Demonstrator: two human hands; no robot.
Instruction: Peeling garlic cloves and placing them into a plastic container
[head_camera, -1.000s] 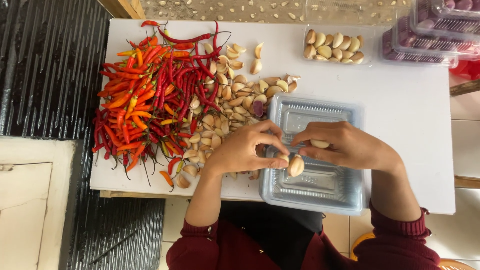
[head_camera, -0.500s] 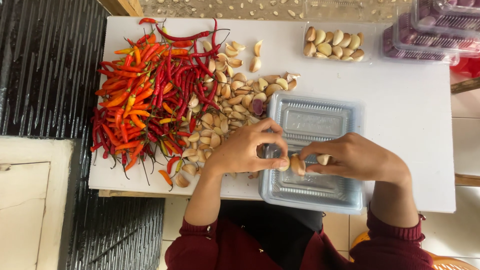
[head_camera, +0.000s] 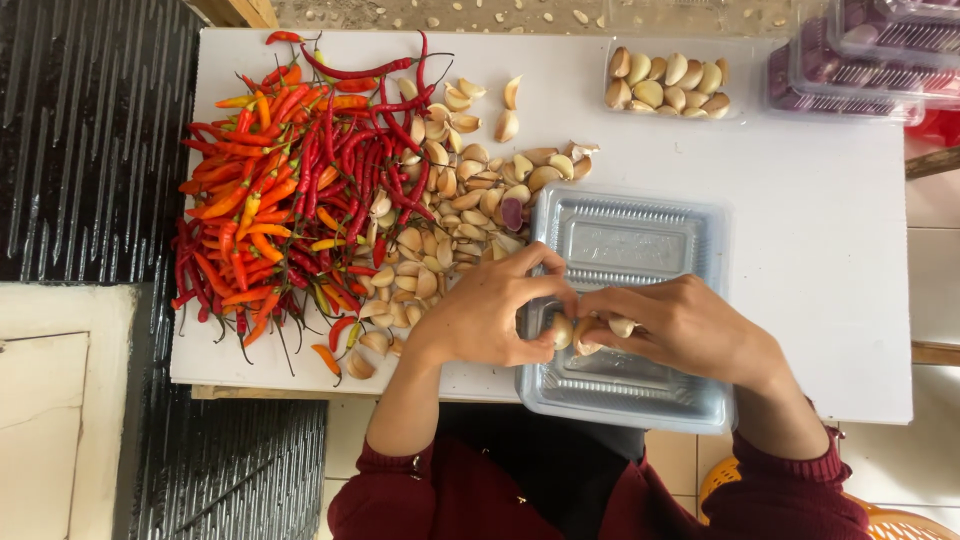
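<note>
Together, the left hand (head_camera: 490, 315) and right hand (head_camera: 690, 330) pinch garlic cloves (head_camera: 575, 332) with curled fingers over an empty clear plastic tray (head_camera: 640, 235) on the white surface (head_camera: 830, 250). Another clear tray of cloves (head_camera: 668, 85) sits far right, beside purple-filled packs (head_camera: 860, 60).

Two hands meet over a clear plastic tray (head_camera: 640, 235). The left hand (head_camera: 495, 315) and right hand (head_camera: 690, 330) hold garlic cloves (head_camera: 575, 333) together.

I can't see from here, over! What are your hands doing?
Left hand and right hand both pinching garlic cloves over clear plastic tray. Loose garlic pile and chillies lie left, apart.
</note>
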